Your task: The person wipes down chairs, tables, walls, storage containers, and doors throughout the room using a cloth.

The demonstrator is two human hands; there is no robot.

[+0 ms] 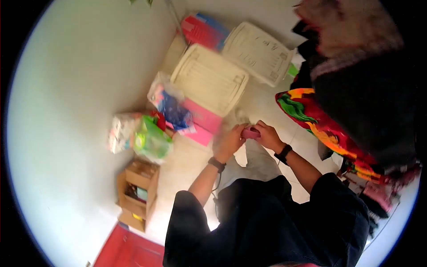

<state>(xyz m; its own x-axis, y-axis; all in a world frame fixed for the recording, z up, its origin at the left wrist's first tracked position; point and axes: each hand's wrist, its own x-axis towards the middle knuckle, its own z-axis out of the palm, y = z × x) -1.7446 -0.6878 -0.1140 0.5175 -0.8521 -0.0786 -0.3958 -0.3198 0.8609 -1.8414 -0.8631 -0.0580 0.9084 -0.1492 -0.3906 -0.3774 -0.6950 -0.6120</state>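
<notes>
A small pink item (251, 133), looped or rolled in shape, is held between my two hands in front of my body. On its left side the fingers of my left hand (231, 142) are closed on it. My right hand (268, 136) grips its right side. A dark band sits on each wrist. What the pink item is made of cannot be made out. My light trousers (253, 162) show just below the hands.
Two lidded cream bins (209, 79) (259, 53) stand ahead, beside a pink box (202, 120). Plastic bags (151, 140) and an open cardboard box (138, 175) lie at the left. Clothes and a colourful blanket (329, 133) fill the right side.
</notes>
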